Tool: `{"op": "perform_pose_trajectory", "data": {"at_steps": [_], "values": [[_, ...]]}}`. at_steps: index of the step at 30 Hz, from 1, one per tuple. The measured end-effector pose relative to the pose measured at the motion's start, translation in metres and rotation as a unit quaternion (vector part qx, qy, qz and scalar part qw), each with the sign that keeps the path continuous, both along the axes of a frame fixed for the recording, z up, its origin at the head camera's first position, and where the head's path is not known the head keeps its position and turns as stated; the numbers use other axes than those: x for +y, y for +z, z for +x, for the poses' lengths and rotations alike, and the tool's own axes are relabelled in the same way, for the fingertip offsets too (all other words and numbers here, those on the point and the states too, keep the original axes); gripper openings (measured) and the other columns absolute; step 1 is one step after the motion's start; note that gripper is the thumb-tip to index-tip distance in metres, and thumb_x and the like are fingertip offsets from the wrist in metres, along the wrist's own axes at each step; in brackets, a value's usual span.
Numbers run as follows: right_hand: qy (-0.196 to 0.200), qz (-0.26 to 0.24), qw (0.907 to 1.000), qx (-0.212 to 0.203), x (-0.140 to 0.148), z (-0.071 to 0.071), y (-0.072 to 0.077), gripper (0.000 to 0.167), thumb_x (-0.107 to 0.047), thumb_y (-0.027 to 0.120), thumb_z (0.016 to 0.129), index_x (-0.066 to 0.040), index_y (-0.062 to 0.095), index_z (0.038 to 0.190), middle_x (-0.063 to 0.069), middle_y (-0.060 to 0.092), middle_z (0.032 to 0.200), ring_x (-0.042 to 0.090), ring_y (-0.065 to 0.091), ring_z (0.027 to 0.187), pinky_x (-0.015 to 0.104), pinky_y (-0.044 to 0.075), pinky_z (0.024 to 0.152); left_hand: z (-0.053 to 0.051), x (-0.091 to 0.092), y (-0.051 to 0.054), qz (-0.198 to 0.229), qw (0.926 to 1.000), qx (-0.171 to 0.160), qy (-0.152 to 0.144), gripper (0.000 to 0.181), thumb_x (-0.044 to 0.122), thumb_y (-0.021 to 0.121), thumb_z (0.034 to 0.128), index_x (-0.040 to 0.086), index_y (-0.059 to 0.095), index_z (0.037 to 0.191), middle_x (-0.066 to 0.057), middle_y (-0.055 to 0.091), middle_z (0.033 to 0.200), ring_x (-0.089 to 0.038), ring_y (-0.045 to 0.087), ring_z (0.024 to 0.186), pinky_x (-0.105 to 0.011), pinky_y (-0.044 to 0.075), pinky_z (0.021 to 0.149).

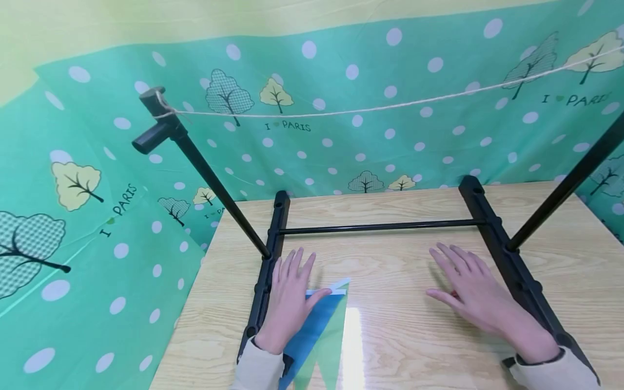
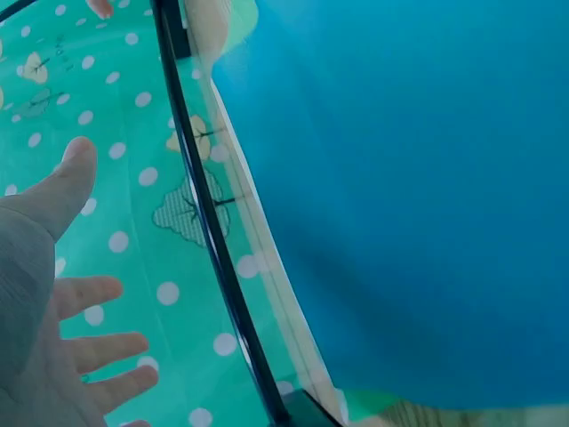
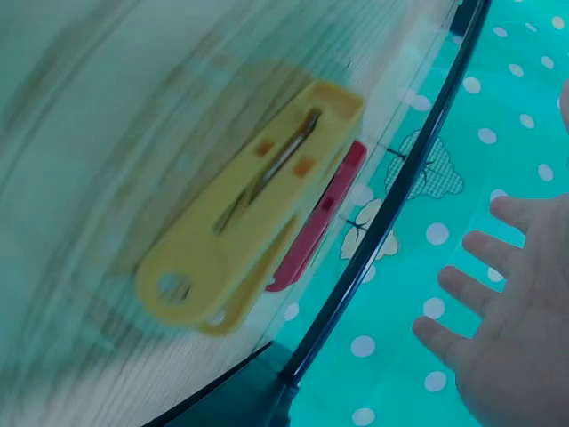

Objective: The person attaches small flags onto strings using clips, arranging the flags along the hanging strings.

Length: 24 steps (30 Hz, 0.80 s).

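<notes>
In the head view my left hand is held with fingers extended above a blue and green triangular piece with a pale blue top strip. The left wrist view shows a broad blue surface close up, beside the spread fingers. My right hand, fingers extended and holding nothing visible, is near the right foot of the black frame. A yellow clothespin and a red clothespin lie on the wooden tabletop in the right wrist view; the hand mostly hides them in the head view.
A black frame has two feet, a low crossbar and slanting uprights, the left one topped by a T-shaped piece. A white string runs from it to the right. Green dotted cloth covers the back and left.
</notes>
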State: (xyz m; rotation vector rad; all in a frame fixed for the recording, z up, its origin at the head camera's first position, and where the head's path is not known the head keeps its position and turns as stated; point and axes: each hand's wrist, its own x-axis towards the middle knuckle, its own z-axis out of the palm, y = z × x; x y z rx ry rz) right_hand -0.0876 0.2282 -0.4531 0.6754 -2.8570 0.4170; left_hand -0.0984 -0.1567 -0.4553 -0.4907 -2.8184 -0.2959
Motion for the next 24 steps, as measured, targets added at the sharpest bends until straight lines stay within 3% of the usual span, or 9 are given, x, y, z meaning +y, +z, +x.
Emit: {"op": "perform_pose_trajectory", "data": {"at_steps": [6,14,21,24], "values": [[-0.005,-0.022,0.9991,-0.035,0.005,-0.001,0.005,0.082,-0.048,0.063,0.095,-0.008,0.026,0.156,0.023,0.032,0.155,0.046,0.031,0.137,0.061,0.023,0.11,0.0,-0.007,0.001,0.032,0.9995,0.007,-0.002,0.078,0.06,0.066,0.0867,0.014,0.047,0.147,-0.013,0.047,0.149,-0.03,0.043,0.138,-0.054,0.029,0.116],[-0.012,-0.045,0.9963,-0.072,0.015,-0.003,0.005,0.078,-0.047,0.064,0.095,-0.003,0.034,0.151,0.024,0.037,0.15,0.046,0.035,0.134,0.063,0.03,0.103,0.0,-0.013,0.001,0.099,0.9947,0.019,0.02,0.081,0.061,0.079,0.0727,0.013,0.061,0.135,-0.01,0.062,0.134,-0.032,0.057,0.124,-0.052,0.044,0.104],[-0.037,-0.047,0.9905,-0.124,0.029,-0.007,0.004,0.079,-0.052,0.059,0.097,0.0,0.034,0.15,0.027,0.038,0.148,0.048,0.034,0.133,0.065,0.032,0.101,-0.001,-0.019,-0.002,0.144,0.9887,-0.013,0.037,0.071,0.058,0.083,0.0702,0.013,0.068,0.123,-0.007,0.067,0.123,-0.03,0.063,0.114,-0.052,0.049,0.096],[-0.04,-0.039,0.9904,-0.127,0.036,-0.01,0.0,0.078,-0.052,0.059,0.096,0.001,0.036,0.149,0.028,0.04,0.145,0.048,0.036,0.132,0.066,0.033,0.1,-0.002,-0.021,-0.004,0.16,0.9857,-0.034,0.04,0.065,0.056,0.083,0.0717,0.014,0.069,0.12,-0.005,0.068,0.12,-0.027,0.064,0.112,-0.05,0.051,0.093]]}}
